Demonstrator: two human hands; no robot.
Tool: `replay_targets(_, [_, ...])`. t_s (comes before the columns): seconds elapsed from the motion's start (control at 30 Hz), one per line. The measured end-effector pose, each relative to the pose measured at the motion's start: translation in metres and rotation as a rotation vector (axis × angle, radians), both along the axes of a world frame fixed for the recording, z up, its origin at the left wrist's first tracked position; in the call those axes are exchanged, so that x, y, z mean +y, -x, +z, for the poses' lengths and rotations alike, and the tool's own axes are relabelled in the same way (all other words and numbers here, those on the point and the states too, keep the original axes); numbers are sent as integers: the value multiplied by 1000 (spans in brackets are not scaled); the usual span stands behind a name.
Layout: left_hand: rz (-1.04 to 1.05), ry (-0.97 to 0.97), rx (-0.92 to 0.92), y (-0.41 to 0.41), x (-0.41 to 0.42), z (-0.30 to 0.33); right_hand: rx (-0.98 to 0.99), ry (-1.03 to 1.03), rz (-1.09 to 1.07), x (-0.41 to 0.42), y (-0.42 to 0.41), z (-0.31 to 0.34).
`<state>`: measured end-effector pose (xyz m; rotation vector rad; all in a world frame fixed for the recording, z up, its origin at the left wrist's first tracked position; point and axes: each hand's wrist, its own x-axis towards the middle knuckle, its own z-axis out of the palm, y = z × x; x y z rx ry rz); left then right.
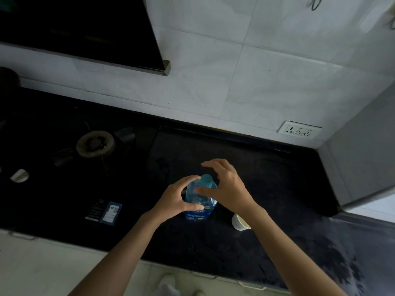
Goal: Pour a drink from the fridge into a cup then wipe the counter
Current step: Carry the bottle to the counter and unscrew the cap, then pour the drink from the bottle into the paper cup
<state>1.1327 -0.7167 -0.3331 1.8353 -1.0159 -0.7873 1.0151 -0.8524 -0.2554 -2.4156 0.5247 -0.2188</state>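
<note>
The bottle (199,197) stood upright on the dark desk (267,178), its teal cap (206,180) on, so pouring and wiping both seemed left to do. The left hand (177,199) gripped the bottle's body; the right hand (224,184) hovered at the cap with fingers spread, holding nothing. The white cup (239,222) sat at four o'clock of the bottle, partly hidden behind the right forearm; its contents could not be seen. No cloth was visible.
</note>
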Motion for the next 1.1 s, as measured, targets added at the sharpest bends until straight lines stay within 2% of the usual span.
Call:
replay_targets(0.1, [-4,6,-9,0,1,0,18,209,-138,8,-1,1])
replay_targets(0.2, [-17,-1,-9,0,1,1,-38,303,-133,10,-5,-3])
replay_targets(0.5, [-4,19,13,0,1,-2,-139,120,126,-2,3,-3])
replay_targets(0.63, [-8,36,21,-1,0,-5,-252,90,128,-8,17,-2])
replay_targets(0.73, [-10,37,24,-1,0,-7,-372,26,10,-11,37,-11])
replay_targets(0.87, [3,42,47,-1,1,-9,-452,-145,-309,-16,81,-35])
replay_targets(1.1, [18,21,44,1,0,-6,-336,-198,-756,-24,158,-95])
